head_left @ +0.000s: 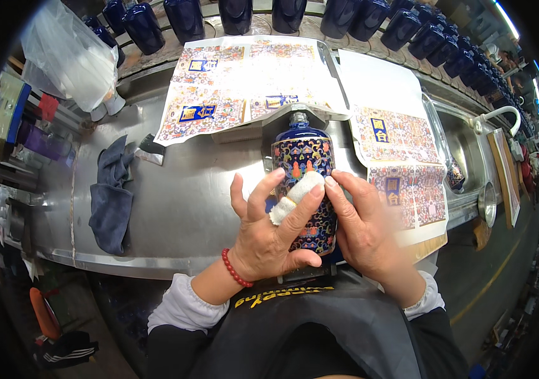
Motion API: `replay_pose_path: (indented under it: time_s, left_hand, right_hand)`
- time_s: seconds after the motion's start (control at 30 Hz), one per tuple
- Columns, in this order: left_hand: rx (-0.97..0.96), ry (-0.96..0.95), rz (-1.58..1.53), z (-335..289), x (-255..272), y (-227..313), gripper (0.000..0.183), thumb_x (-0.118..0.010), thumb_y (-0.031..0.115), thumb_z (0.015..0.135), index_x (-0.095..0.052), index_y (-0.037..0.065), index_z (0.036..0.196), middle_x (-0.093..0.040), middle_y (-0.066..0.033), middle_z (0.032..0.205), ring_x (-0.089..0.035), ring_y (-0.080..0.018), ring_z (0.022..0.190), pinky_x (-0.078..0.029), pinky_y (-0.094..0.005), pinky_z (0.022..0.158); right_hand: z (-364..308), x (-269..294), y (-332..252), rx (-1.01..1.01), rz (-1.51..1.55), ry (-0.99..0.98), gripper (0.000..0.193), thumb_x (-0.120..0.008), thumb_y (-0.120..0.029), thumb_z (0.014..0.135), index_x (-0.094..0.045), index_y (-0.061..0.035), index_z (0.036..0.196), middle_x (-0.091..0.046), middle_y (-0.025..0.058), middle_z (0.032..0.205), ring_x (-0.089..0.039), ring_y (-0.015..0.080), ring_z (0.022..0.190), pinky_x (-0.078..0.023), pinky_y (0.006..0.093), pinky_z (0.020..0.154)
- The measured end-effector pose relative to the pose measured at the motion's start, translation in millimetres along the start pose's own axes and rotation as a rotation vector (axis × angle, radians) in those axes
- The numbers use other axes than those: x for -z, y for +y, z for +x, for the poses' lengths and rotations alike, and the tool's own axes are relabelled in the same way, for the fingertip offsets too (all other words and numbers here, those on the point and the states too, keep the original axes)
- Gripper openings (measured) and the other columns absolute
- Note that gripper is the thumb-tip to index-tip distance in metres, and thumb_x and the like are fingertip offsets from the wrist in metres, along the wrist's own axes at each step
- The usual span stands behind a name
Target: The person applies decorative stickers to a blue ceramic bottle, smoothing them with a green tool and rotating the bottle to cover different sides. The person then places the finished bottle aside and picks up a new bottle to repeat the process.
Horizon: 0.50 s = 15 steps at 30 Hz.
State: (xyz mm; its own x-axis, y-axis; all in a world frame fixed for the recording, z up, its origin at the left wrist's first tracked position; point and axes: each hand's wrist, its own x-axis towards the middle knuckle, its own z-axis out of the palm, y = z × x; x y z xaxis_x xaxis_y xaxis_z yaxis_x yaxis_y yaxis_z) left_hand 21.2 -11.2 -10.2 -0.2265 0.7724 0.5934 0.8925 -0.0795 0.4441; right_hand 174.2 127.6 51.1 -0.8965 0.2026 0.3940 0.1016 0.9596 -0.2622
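Observation:
A dark blue bottle (303, 149) covered in a colourful floral pattern lies in front of me, its neck pointing away. My left hand (263, 237) rests over its left side with fingers spread apart. White cloth (297, 197) is wrapped round one of its fingers, which lies across the bottle's patterned face. With fingers stretched out, my right hand (366, 230) touches the bottle's right edge. Its fingertips come close to the tip of the cloth-covered finger. Part of the bottle is hidden under both hands.
Printed floral decal sheets (209, 88) lie beyond the bottle, with more sheets (402, 148) to the right. A dark blue cloth (111, 196) is on the metal bench at left. Several plain blue bottles (236, 16) line the far side; a sink (462, 142) stands right.

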Motion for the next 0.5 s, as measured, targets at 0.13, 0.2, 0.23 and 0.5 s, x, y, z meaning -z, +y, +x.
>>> replay_pose_path:
  time_s: [0.13, 0.2, 0.23, 0.5]
  left_hand:
    - [0.003, 0.008, 0.032, 14, 1, -7, 0.085, -0.03, 0.079, 0.092, -0.061, 0.016, 0.141, -0.063, -0.0003, 0.137, -0.036, -0.0277, 0.138, 0.002, -0.0574, 0.12]
    - [-0.023, 0.007, 0.06, 21, 1, -13, 0.085, -0.03, 0.079, 0.093, -0.061, 0.017, 0.14, -0.064, 0.0004, 0.134, -0.036, -0.0273, 0.138, 0.002, -0.0571, 0.12]
    - [-0.032, 0.004, 0.073, 24, 1, -16, 0.084, -0.03, 0.079, 0.093, -0.061, 0.017, 0.14, -0.065, 0.0007, 0.133, -0.036, -0.0271, 0.138, 0.002, -0.0569, 0.12]
    - [-0.028, 0.032, 0.019, 26, 6, -21, 0.085, -0.035, 0.077, 0.093, -0.062, 0.009, 0.137, -0.066, -0.0066, 0.131, -0.039, -0.0303, 0.136, -0.005, -0.0557, 0.121]
  right_hand:
    - [-2, -5, 4, 0.009, 0.007, 0.01, 0.065, -0.065, 0.003, 0.074, -0.054, 0.0024, 0.138, -0.053, 0.0212, 0.135, -0.056, 0.0393, 0.115, -0.048, 0.0461, 0.097]
    - [-3, -8, 6, 0.017, 0.011, 0.026, 0.064, -0.064, 0.002, 0.075, -0.054, 0.0022, 0.138, -0.053, 0.021, 0.135, -0.056, 0.0393, 0.115, -0.048, 0.0459, 0.097]
    - [-4, -9, 6, 0.02, 0.017, 0.037, 0.064, -0.064, 0.001, 0.075, -0.054, 0.002, 0.138, -0.052, 0.0209, 0.135, -0.056, 0.0393, 0.115, -0.048, 0.0458, 0.097]
    - [5, 3, 11, 0.019, 0.046, 0.004, 0.062, -0.065, 0.002, 0.077, -0.054, 0.0011, 0.138, -0.053, 0.0208, 0.132, -0.056, 0.0389, 0.113, -0.047, 0.0453, 0.096]
